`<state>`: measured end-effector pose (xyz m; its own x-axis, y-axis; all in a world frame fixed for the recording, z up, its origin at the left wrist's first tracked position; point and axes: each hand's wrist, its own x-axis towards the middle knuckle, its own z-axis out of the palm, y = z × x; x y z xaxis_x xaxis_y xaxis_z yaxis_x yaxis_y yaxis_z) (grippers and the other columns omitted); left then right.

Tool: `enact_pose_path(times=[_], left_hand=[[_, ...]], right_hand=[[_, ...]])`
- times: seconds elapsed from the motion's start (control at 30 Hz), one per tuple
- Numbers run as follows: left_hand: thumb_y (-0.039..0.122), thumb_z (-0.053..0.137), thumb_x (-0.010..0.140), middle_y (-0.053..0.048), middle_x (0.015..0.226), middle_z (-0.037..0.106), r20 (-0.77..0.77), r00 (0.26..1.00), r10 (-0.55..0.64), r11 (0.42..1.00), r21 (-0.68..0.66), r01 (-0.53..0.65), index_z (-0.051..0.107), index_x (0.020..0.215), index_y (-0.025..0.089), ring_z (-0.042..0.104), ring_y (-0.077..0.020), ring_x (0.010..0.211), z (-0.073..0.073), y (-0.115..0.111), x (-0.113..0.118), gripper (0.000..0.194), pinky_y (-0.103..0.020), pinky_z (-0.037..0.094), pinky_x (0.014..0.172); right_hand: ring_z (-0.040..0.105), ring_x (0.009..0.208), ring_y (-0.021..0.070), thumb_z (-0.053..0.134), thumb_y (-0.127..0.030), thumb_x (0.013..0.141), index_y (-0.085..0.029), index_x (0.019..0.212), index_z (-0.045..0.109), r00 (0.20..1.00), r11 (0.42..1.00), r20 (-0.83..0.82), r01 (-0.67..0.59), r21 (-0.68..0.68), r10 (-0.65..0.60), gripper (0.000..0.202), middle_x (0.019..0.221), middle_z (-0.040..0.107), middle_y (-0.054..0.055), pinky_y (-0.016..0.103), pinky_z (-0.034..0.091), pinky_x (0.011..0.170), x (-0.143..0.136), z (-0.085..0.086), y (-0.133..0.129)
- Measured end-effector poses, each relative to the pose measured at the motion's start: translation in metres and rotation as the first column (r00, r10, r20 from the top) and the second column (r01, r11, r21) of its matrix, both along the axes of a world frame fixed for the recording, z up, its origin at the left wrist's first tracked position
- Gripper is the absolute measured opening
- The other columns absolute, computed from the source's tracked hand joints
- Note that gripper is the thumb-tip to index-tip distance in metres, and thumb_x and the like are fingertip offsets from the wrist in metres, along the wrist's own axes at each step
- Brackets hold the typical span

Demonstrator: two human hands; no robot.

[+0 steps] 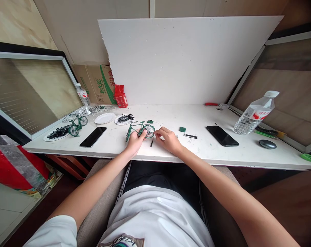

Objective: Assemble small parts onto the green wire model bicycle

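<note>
A small green model bicycle (135, 127) stands near the front of the white table. My left hand (135, 142) grips it low down by the rear wheel (148, 131), thumb pressed against it. Beside that wheel is my right hand (168, 139), its thumb and fingers pinched together close to the rim; whatever they hold is too small to make out. A short dark rod (152, 142) lies between the hands. Right of my right hand are a green block-like part (182, 129) and a thin dark tool-like piece (190, 136). Another green part (150, 121) lies behind the wheel.
A second green bicycle (77, 124), a phone (93, 137) and plates of black parts (124, 118) are at left. Rightward lie another phone (222, 135), a water bottle (257, 113) and a dark round object (267, 144). A white board (181, 61) stands behind.
</note>
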<state>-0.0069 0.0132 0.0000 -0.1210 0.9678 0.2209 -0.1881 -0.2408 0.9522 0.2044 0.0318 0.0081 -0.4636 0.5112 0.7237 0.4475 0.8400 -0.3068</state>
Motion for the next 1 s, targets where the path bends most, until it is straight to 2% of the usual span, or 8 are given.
enact_pose_path(times=[0.3,0.63,0.87,1.0], left_hand=[[0.060,0.090,0.080,-0.010,0.106,0.078,-0.012,1.000,0.007,1.000,-0.004,-0.007,0.077,0.103,0.018,0.070,-0.0224,0.092,-0.003,0.003,-0.001,0.049,-0.031,0.051,0.076],[0.061,0.088,0.081,-0.009,0.106,0.079,-0.038,0.999,0.019,1.000,0.005,-0.019,0.077,0.105,0.018,0.070,-0.0215,0.091,-0.007,0.005,-0.002,0.050,-0.031,0.053,0.075],[0.060,0.089,0.080,-0.009,0.106,0.078,-0.033,0.999,0.020,1.000,0.009,-0.020,0.076,0.105,0.019,0.069,-0.0225,0.092,-0.004,0.003,0.000,0.050,-0.031,0.052,0.075],[0.061,0.087,0.081,-0.010,0.108,0.078,-0.045,0.999,0.022,1.000,0.010,-0.021,0.076,0.104,0.019,0.069,-0.0233,0.095,-0.003,0.001,0.000,0.049,-0.032,0.052,0.078]], right_hand=[[0.070,0.084,0.0212,0.058,-0.016,0.107,-0.021,0.117,0.077,0.997,0.999,0.083,0.005,0.034,-0.008,0.022,0.099,0.070,0.009,0.034,0.060,0.079,0.002,0.002,-0.002],[0.070,0.086,0.0213,0.052,-0.020,0.111,-0.019,0.120,0.079,0.987,0.996,0.157,0.023,0.081,-0.036,0.028,0.099,0.072,0.011,0.032,0.057,0.077,0.001,-0.002,0.000],[0.070,0.087,0.0213,0.049,-0.030,0.115,-0.019,0.127,0.076,0.973,0.989,0.228,-0.058,0.138,0.025,0.032,0.102,0.074,0.011,0.031,0.053,0.069,-0.001,0.006,-0.009],[0.072,0.095,0.0235,0.052,-0.037,0.115,-0.020,0.128,0.074,0.975,0.988,0.223,-0.036,0.147,0.002,0.031,0.105,0.076,0.012,0.032,0.053,0.072,-0.001,0.008,-0.012]])
